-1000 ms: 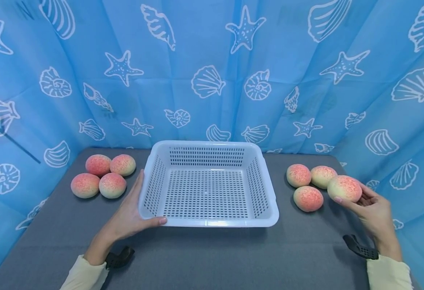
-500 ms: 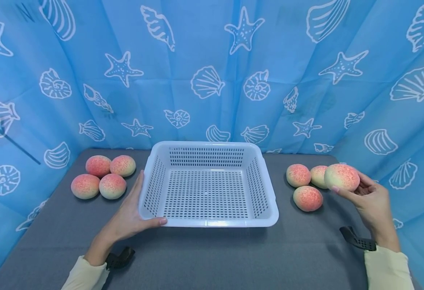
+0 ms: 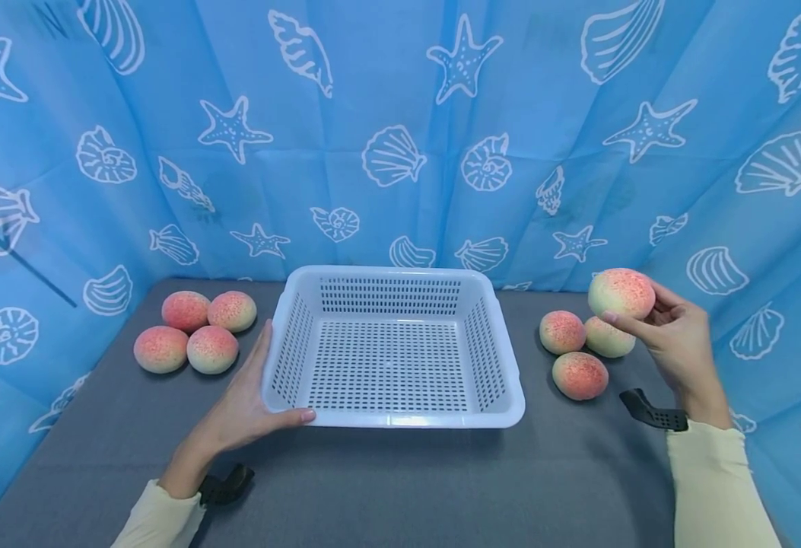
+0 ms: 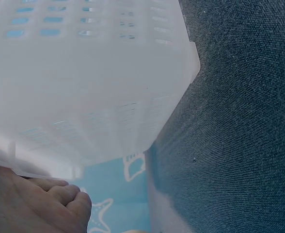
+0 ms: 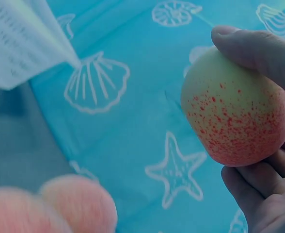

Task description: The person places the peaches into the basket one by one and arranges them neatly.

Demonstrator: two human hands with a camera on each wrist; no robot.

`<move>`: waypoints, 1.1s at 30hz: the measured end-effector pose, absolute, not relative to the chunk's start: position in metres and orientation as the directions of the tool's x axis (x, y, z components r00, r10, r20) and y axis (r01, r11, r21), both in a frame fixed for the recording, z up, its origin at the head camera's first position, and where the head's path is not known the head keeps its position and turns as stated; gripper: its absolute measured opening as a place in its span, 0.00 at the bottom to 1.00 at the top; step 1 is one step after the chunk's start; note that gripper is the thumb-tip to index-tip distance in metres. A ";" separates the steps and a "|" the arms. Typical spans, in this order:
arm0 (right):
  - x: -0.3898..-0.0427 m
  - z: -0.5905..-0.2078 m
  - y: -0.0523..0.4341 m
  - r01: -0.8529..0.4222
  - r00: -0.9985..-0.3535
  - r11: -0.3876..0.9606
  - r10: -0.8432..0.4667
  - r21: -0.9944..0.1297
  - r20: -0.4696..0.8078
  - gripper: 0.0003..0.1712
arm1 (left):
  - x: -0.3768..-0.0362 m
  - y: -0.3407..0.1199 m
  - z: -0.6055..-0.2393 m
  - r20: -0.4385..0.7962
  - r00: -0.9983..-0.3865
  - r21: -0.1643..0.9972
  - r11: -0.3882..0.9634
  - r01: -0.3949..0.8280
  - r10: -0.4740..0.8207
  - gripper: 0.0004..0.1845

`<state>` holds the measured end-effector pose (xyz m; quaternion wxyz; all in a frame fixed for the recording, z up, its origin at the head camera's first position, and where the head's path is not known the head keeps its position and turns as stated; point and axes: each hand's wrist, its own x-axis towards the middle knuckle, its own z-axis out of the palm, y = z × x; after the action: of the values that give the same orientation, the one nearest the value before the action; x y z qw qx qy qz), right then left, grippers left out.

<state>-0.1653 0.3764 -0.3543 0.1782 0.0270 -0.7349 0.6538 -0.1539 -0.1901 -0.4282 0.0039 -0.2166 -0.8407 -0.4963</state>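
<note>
My right hand holds a pink-and-cream peach in the air, its thumb on the near side and fingers behind. The right wrist view shows this peach between thumb and fingers. Below it on the grey table are three more peaches, one reddish, one paler and one in front. My left hand grips the near left corner of a white plastic basket, thumb on the front rim and fingers along the left side. In the left wrist view, the fingers lie beneath the rim.
Several peaches sit in a cluster on the table's left side. A blue curtain with white shells and starfish hangs behind and at both sides. The grey tabletop runs in front of the basket.
My right hand has lifted the peach off the right-hand group and carried it up and to the left, over the paler peach. The left hand and the basket have stayed in place.
</note>
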 end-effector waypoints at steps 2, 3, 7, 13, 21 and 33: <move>-0.173 -0.352 0.368 -0.293 -0.934 0.099 0.182 -0.951 0.307 0.41 | -0.154 -0.190 -0.428 0.224 -0.905 0.835 0.408 0.370 0.361 0.73; -0.177 -0.350 0.363 -0.298 -0.934 0.088 0.179 -0.950 0.310 0.41 | -0.153 -0.190 -0.428 0.226 -0.905 0.834 0.408 0.371 0.361 0.74; -0.192 -0.345 0.341 -0.294 -0.936 0.104 0.169 -0.950 0.309 0.40 | -0.153 -0.191 -0.429 0.225 -0.906 0.843 0.395 0.366 0.360 0.73; -0.213 -0.337 0.307 -0.278 -0.951 0.175 0.091 -0.945 0.296 0.40 | -0.153 -0.192 -0.431 0.210 -0.913 0.838 0.416 0.353 0.351 0.74; -0.238 -0.329 0.261 -0.318 -0.948 0.165 -0.022 -0.934 0.319 0.40 | -0.155 -0.192 -0.430 0.230 -0.901 0.861 0.355 0.364 0.368 0.73; -0.263 -0.330 0.198 -0.322 -0.937 0.097 -0.173 -0.942 0.303 0.41 | -0.156 -0.189 -0.429 0.222 -0.902 0.869 0.345 0.355 0.370 0.73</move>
<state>-0.2633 0.1981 -0.3301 0.0573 0.1676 -0.7383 0.6508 -0.1559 -0.1888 -0.4286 -0.0071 -0.2210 -0.8200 -0.5279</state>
